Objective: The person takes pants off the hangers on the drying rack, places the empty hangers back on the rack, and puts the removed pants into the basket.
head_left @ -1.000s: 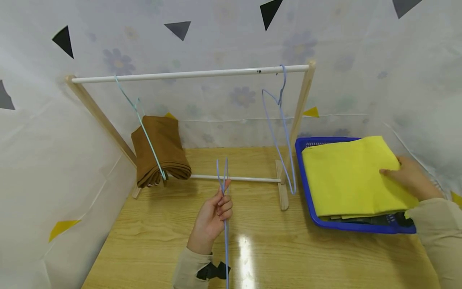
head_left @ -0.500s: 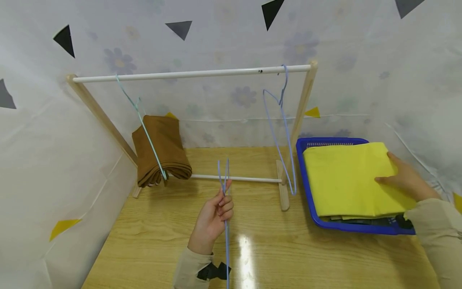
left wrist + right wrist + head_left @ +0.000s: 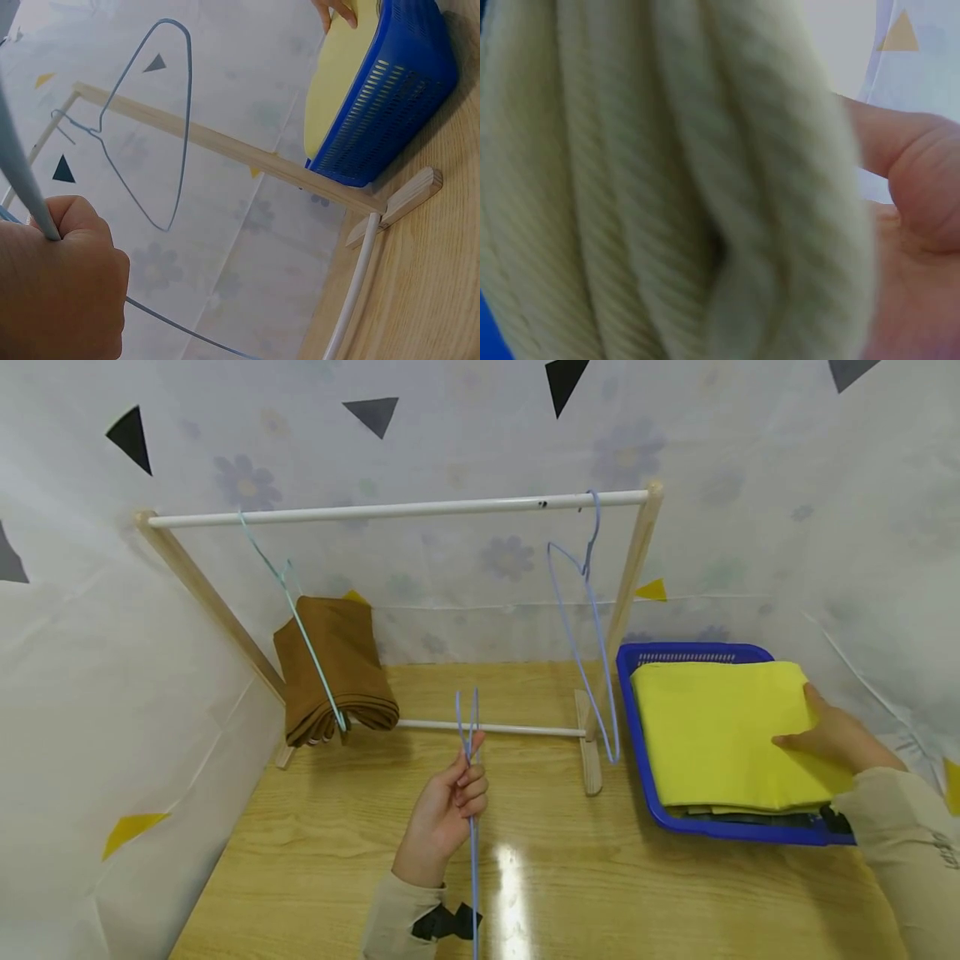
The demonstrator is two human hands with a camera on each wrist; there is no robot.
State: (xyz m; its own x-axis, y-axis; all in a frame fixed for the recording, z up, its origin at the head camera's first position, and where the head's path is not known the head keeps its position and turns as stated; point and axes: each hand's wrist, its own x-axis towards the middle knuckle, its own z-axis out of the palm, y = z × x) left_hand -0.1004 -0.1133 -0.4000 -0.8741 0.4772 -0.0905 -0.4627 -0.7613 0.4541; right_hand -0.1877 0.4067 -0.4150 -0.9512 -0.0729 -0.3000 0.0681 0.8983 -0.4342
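Left hand (image 3: 442,810): was clamped on a blue hanger (image 3: 475,877), above the bench (image 3: 562,860). Right hand (image 3: 840,737): had its thumb atop folded yellow cloth (image 3: 727,735), fingers partly hidden; whether they gripped could not be told. Cloth: lay in the blue basket (image 3: 735,830), lower than a second earlier, exposing more far rim; seemingly adjusted, not yet taken out. Right wrist view alone showed its layered folds close up; left wrist view, the basket's slotted outer wall.

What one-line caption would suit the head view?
Left hand grips a blue clothes hanger while the right hand touches folded yellow cloth in a blue plastic basket.
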